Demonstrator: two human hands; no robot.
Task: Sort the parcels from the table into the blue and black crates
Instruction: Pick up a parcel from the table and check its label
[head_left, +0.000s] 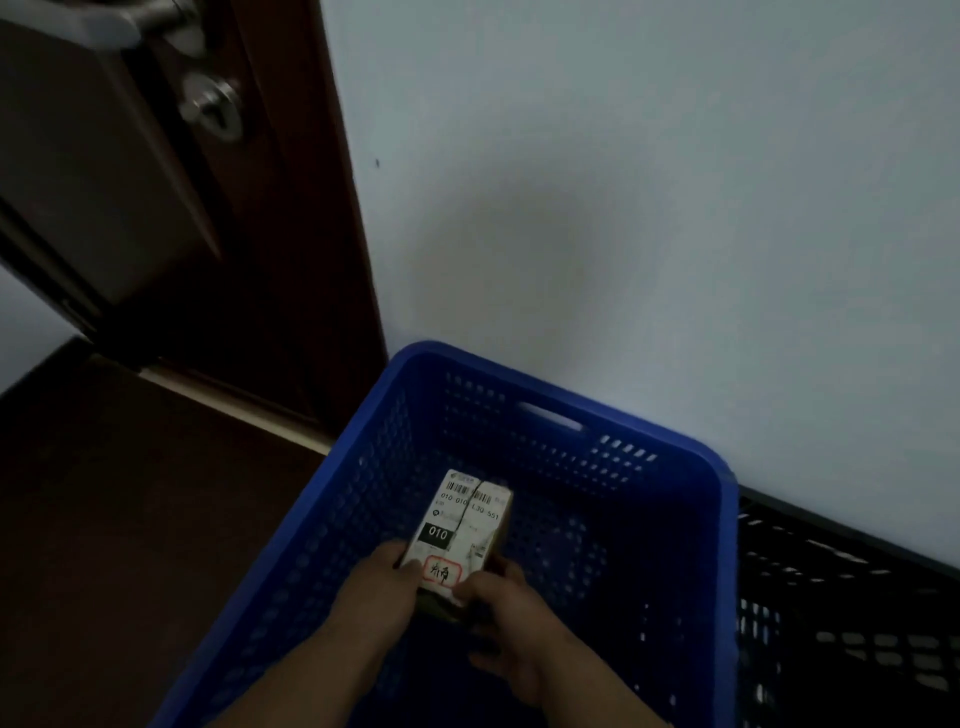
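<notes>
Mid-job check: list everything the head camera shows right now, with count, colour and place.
parcel: one, brown box with white label, held inside the blue crate
blue crate: one, blue, on the floor against the wall
black crate: one, black, right of the blue crate
door: one, dark brown, upper left, metal handle and lock
wall: pale, behind the crates
left hand: grips the parcel's near left edge
right hand: grips the parcel's near right edge

Bare hands (441, 597) and forearms, no sleeves
</notes>
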